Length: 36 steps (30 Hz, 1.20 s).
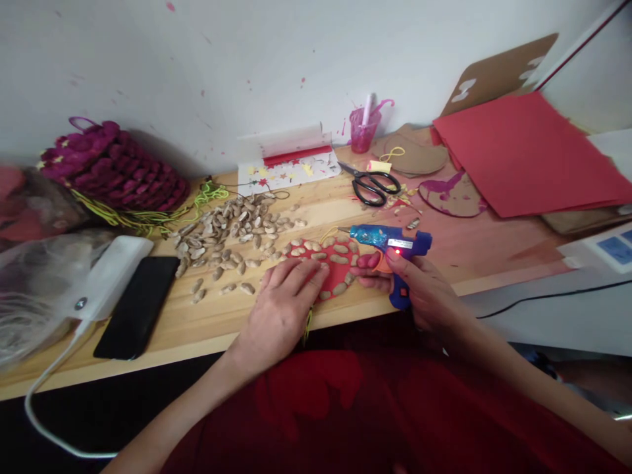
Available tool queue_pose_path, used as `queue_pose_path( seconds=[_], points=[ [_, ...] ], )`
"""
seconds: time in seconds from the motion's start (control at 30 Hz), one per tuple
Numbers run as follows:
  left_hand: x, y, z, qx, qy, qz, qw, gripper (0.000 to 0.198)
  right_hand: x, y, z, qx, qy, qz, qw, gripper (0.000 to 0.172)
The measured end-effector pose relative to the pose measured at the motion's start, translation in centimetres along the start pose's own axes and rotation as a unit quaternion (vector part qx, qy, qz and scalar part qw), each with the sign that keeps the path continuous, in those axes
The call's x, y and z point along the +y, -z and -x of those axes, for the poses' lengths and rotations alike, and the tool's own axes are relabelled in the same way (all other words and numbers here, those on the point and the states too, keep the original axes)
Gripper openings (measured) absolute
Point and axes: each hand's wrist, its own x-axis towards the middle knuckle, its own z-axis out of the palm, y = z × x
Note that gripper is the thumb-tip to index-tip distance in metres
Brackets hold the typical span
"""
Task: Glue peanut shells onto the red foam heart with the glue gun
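Red paper disc (333, 276) bearing tan peanuts (340, 259) lies partly under my palm-down left hand (284, 304), its grip hidden; right of the disc, my right hand (428, 287) clamps a blue plastic glue gun (379, 236).

Wall (276, 59): pale and evenly lit, with a soft shadow beside the purple bundle (123, 164) at upper left.
Bench (444, 257): moderately bright, palest around the centre, taking a pinkish cast toward the right.
Glue gun (375, 237): a small red light glows on its body; its label print is too small to read.
Red garment (296, 408): dim along the bottom, near-black under the bench edge.
Plastic bag (29, 296): blurred and stretched at the left border.
Lens: wide-angle, straight edges slanting outward; mid-frame detail slightly soft.
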Motion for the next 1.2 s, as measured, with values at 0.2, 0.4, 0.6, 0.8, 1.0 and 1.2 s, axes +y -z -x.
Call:
queue_pose_path(
  seconds=[0.2,0.4,0.6,0.8,1.0,1.2],
  points=[
    [0.5,-0.8,0.3,-0.035,-0.002,-0.036,0.999,0.047,-0.1,-0.1,-0.1,0.014,-0.005,0.0,1.0,0.026],
    [0.5,-0.8,0.0,-0.036,0.003,-0.032,0.999,0.048,-0.4,-0.2,0.1,0.02,-0.006,0.009,1.0,0.031],
    [0.7,-0.6,-0.3,-0.041,0.0,-0.048,0.998,0.048,-0.6,-0.5,0.1,0.029,-0.016,0.013,0.999,0.034],
    [0.6,-0.7,-0.5,-0.047,0.004,-0.034,0.998,0.044,-0.5,-0.6,0.1,0.048,-0.016,0.006,0.999,0.029],
    [0.8,-0.7,-0.4,-0.053,0.023,-0.03,0.998,0.041,-0.7,-0.9,0.3,0.076,-0.029,0.005,0.997,0.028],
    [1.0,-0.5,-0.6,-0.06,0.033,-0.042,0.997,0.037,-1.1,-1.6,0.2,0.139,-0.052,0.016,0.989,0.042]
  ],
)
